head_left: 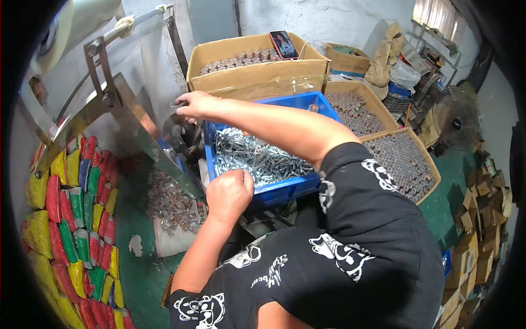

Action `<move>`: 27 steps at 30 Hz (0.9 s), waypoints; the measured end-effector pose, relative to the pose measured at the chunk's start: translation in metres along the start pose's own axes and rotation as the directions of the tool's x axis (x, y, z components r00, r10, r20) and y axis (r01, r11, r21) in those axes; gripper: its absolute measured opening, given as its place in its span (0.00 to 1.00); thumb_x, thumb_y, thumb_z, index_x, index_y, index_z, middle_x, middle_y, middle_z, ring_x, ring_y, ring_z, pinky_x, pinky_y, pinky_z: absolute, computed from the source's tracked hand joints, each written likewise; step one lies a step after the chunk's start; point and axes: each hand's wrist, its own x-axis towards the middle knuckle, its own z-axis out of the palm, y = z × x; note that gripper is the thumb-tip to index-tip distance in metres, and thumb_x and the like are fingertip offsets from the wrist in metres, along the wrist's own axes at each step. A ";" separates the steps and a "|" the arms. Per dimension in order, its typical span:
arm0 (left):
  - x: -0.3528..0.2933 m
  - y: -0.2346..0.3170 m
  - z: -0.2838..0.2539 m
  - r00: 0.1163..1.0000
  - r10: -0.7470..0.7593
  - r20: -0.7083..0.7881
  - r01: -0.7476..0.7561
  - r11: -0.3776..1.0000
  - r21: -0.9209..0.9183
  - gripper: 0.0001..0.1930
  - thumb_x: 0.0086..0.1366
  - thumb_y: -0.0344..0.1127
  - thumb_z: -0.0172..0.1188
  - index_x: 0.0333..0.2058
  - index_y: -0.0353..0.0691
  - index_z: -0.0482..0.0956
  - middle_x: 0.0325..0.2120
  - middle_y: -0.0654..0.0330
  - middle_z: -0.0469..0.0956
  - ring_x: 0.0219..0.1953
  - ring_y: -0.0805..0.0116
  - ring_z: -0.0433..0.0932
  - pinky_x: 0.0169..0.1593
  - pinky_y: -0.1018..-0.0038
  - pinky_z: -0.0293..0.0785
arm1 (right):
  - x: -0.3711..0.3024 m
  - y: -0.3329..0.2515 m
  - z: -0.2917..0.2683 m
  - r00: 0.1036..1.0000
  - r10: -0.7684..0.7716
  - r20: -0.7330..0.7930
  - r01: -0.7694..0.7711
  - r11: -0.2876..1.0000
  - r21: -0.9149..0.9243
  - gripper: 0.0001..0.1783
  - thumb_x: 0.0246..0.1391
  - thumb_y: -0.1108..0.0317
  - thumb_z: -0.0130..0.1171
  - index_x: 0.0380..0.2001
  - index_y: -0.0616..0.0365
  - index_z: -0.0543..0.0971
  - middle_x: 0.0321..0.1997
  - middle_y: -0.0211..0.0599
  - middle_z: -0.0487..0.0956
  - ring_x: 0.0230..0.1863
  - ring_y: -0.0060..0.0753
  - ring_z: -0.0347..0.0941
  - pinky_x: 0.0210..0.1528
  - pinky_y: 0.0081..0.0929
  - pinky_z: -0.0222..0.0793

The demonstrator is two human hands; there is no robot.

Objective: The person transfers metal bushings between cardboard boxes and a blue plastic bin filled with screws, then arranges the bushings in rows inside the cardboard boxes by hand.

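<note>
Edges: blue crate (pixel 293 186) just beside metal-framed machine (pixel 137 123), narrow gap between | Left hand (pixel 230 192) curled at crate's near-left corner; right hand (pixel 192 107) fingers bunched past left rim; cannot tell whether either clamps anything | Crate: loose bolts (pixel 263 159); rear cardboard box (pixel 255 82): copper-toned cylinders (pixel 238 60)

Blue crate (pixel 294 101), silver-grey screws (pixel 260 156), and a black T-shirt (pixel 378 219) scattered with white cartoon-bear prints.
The large cardboard box (pixel 255 81) is tan, and the cylinders (pixel 241 60) in it are grey with coppery-brown tops; the phone (pixel 284 45) has a reddish edge around a mostly dark screen. The stacked packets (pixel 76 219) form a patchwork of red, yellow and green with a little blue. The floor (pixel 446 181) is deep green, the wall (pixel 318 22) whitish, the plastic film (pixel 154 66) clear.
</note>
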 end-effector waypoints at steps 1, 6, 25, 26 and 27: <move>-0.002 -0.003 -0.001 1.000 -0.011 0.000 0.011 1.000 0.003 0.14 0.58 0.36 0.58 0.16 0.38 0.76 0.17 0.50 0.77 0.19 0.50 0.77 0.26 0.57 0.74 | -0.015 0.008 -0.002 0.997 -0.076 -0.016 0.075 0.997 -0.012 0.26 0.53 0.58 0.59 0.54 0.58 0.76 0.44 0.46 0.82 0.42 0.35 0.80 0.43 0.29 0.77; -0.002 -0.006 0.003 1.000 0.007 -0.006 -0.007 1.000 0.000 0.14 0.58 0.36 0.57 0.16 0.38 0.77 0.16 0.51 0.77 0.19 0.51 0.77 0.25 0.59 0.74 | -0.135 0.064 -0.094 0.989 -0.094 0.111 0.145 0.721 -0.678 0.15 0.54 0.59 0.56 0.38 0.59 0.81 0.36 0.51 0.81 0.39 0.56 0.77 0.43 0.45 0.72; 0.000 0.001 0.004 1.000 -0.030 0.003 0.030 0.996 0.082 0.16 0.60 0.38 0.56 0.16 0.39 0.76 0.17 0.50 0.77 0.19 0.50 0.77 0.26 0.57 0.74 | -0.279 0.164 -0.127 0.925 0.374 0.071 -0.123 0.471 -0.874 0.09 0.40 0.71 0.63 0.29 0.56 0.80 0.29 0.46 0.80 0.37 0.51 0.78 0.41 0.43 0.73; -0.001 0.001 0.003 0.999 -0.036 0.004 0.035 0.996 0.083 0.16 0.60 0.38 0.56 0.16 0.39 0.76 0.17 0.50 0.77 0.19 0.50 0.77 0.26 0.57 0.74 | -0.277 0.160 -0.126 0.915 0.388 0.110 -0.091 0.463 -0.882 0.07 0.40 0.72 0.62 0.28 0.56 0.80 0.28 0.46 0.80 0.36 0.51 0.78 0.40 0.43 0.73; -0.001 0.001 0.002 0.999 -0.032 -0.006 0.033 0.996 0.085 0.16 0.60 0.39 0.56 0.16 0.39 0.76 0.17 0.50 0.77 0.19 0.50 0.77 0.26 0.57 0.74 | -0.276 0.157 -0.125 0.914 0.389 0.115 -0.087 0.464 -0.882 0.07 0.40 0.72 0.62 0.28 0.56 0.80 0.28 0.46 0.80 0.36 0.51 0.78 0.40 0.43 0.73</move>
